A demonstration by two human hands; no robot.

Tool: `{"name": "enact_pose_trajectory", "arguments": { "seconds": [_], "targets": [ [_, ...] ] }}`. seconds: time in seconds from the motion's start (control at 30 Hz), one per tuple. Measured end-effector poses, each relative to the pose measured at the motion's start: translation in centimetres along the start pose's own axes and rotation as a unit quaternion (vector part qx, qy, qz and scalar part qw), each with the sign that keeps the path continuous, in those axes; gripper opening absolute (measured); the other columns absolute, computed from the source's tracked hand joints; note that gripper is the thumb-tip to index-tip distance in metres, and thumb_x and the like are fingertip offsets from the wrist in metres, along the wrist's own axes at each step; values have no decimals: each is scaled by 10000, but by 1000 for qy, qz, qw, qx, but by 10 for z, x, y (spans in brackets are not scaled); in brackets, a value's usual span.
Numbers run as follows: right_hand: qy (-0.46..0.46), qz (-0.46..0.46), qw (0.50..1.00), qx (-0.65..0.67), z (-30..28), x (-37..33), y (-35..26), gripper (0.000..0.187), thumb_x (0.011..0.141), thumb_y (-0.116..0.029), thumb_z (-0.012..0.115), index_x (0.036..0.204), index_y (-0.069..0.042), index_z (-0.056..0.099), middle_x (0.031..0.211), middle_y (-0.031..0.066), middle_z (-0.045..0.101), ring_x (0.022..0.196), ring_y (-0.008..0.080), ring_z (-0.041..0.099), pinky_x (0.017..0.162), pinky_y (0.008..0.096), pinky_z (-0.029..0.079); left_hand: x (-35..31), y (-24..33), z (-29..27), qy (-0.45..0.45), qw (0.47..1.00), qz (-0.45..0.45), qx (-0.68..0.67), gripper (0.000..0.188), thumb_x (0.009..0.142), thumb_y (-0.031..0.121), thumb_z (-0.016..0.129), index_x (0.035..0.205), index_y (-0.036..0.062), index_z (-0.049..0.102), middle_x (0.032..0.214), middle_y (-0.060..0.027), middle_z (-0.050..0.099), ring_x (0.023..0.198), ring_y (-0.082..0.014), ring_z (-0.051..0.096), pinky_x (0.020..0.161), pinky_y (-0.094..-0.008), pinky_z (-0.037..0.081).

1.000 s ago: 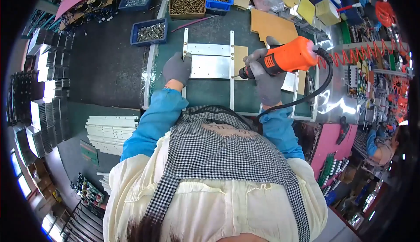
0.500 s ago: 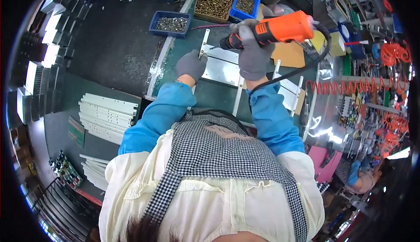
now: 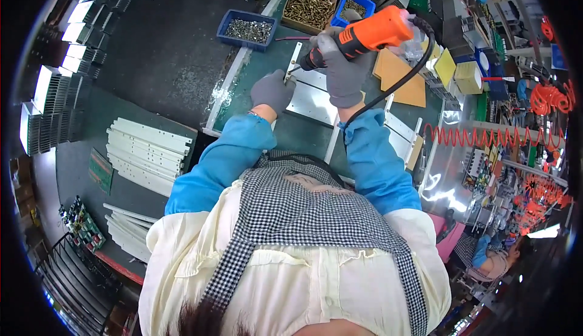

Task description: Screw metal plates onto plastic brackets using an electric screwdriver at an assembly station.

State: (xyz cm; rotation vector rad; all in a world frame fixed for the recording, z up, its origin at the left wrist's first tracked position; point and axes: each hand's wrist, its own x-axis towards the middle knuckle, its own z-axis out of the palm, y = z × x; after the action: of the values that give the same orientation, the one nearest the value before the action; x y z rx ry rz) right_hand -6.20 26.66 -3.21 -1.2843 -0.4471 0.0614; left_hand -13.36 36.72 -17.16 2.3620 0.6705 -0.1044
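My right hand (image 3: 345,72), in a grey glove, grips an orange and black electric screwdriver (image 3: 376,29) with a black cord at its rear end. The driver lies tilted, its bit pointing left and down at a white drilled strip (image 3: 295,56). My left hand (image 3: 273,91), also gloved, is closed at that strip, its fingertips just by the bit; any screw there is too small to make out. Under both hands lies a shiny metal panel (image 3: 313,100) edged by white strips. A second panel (image 3: 398,128) lies to the right of my right wrist.
Beyond the hands stand a blue bin (image 3: 248,30) of small metal parts, a cardboard box (image 3: 308,8) of brass-coloured screws and a brighter blue bin (image 3: 352,8). White drilled strips (image 3: 149,154) are stacked at left. A red coiled hose (image 3: 492,134) stretches across the right; another person (image 3: 489,257) sits beyond.
The driver's bit has moved left and down to the strip beside my left fingertips, my right hand still around it. The whole view has shifted slightly.
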Motion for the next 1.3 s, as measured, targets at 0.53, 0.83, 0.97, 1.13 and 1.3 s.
{"name": "enact_pose_trajectory", "arguments": {
  "seconds": [0.53, 0.83, 0.97, 1.13, 1.3],
  "targets": [
    [-119, 79, 988, -57, 10, 23, 10, 609, 807, -61, 737, 1327, -4, 427, 862, 34, 636, 721, 107, 609, 654, 273, 509, 1, -2, 4, 19, 1000, 13, 6, 378, 930, 450, 537, 1031, 105, 651, 1013, -155, 673, 961, -363, 651, 819, -479, 510],
    [-112, 61, 991, -43, 13, 19, 12, 656, 811, -72, 726, 1377, 6, 404, 860, 33, 629, 716, 103, 599, 644, 273, 503, -2, -1, 2, 22, 1000, 2, -16, 358, 901, 425, 581, 1058, 113, 661, 1015, -153, 685, 975, -374, 642, 829, -485, 495],
    [-104, 108, 988, -47, 10, 18, -9, 641, 809, -53, 712, 1374, -4, 414, 869, 39, 639, 721, 117, 607, 647, 278, 507, -3, 1, 0, -2, 1000, -12, -11, 382, 907, 442, 574, 1096, 124, 668, 1024, -148, 689, 987, -368, 645, 841, -477, 498],
    [-78, 58, 995, 27, 10, 5, -20, 619, 821, -14, 676, 1376, 6, 402, 887, 58, 651, 827, 192, 676, 771, 351, 558, -4, -5, 4, 26, 999, 2, -23, 381, 927, 460, 547, 1047, 115, 655, 1010, -148, 673, 962, -362, 648, 816, -480, 510],
    [-48, 37, 998, 20, 6, 2, 4, 662, 817, 2, 699, 1398, 19, 382, 831, 20, 625, 705, 93, 588, 626, 268, 504, -4, 1, -5, -2, 999, -21, -24, 423, 908, 468, 572, 1125, 118, 667, 1084, -153, 682, 1006, -361, 645, 849, -464, 501]
  ]
}}
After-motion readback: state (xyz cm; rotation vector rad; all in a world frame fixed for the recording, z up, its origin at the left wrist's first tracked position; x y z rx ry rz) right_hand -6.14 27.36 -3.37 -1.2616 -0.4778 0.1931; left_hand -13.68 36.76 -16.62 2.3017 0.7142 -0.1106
